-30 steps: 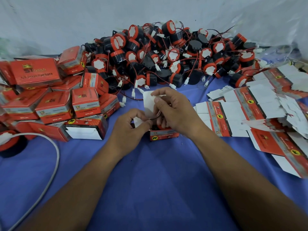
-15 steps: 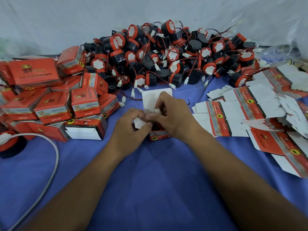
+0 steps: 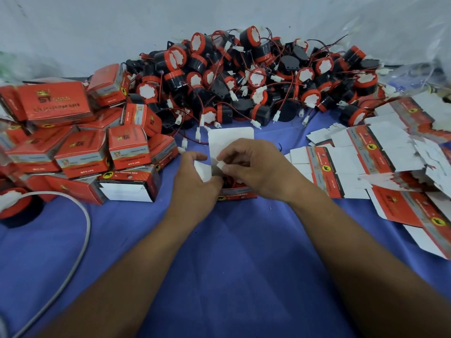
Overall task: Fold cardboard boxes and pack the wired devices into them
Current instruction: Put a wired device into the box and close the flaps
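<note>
Two hands meet at the open box (image 3: 238,193) on the counter (image 3: 219,252): the left hand (image 3: 195,176) grips its side flap to steady it, while the right hand (image 3: 256,167) pinches the white plug (image 3: 220,164) just above the device (image 3: 229,182) sitting inside. Best, I judge, to coil the wire down beside the device and press the plug below the rim, so the upright lid (image 3: 230,137) can close flat without snagging.
</note>
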